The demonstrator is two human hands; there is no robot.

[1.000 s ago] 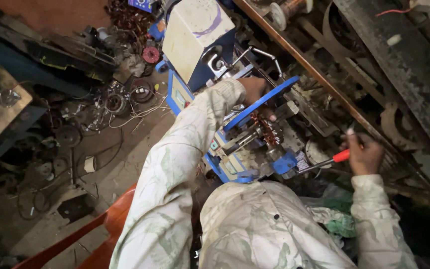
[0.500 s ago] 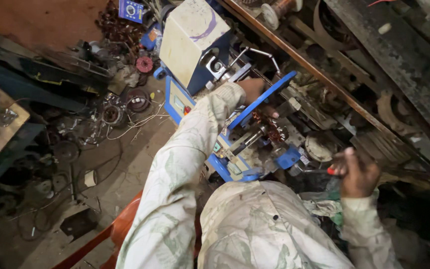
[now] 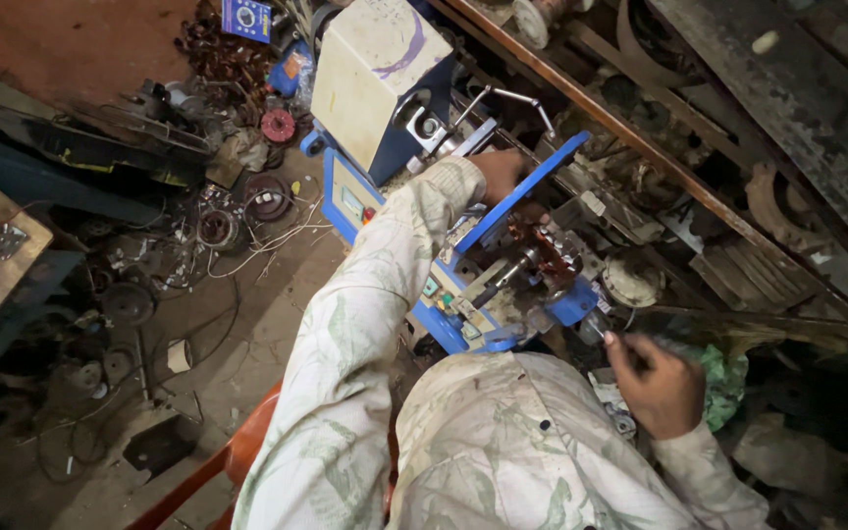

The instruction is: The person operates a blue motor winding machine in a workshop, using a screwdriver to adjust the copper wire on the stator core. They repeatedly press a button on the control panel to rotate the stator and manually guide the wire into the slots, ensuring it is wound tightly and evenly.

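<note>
Left hand (image 3: 499, 173) fingers on blue machine (image 3: 503, 265)

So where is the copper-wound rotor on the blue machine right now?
In the head view, the copper-wound rotor sits near the frame's centre, mounted in the blue winding machine under its slanted blue bar, just below the left hand and up-left of the right hand.

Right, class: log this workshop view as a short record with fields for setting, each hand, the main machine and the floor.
setting: cluttered workshop seen from above
left hand: reaches onto the blue winding machine, resting by its blue frame arm
right hand: low beside the machine, fingers curled; anything held is not clear
machine: cream housing at its far end, copper-wound rotor mounted in it
floor: wire coils and metal parts
seat: orange chair
</note>
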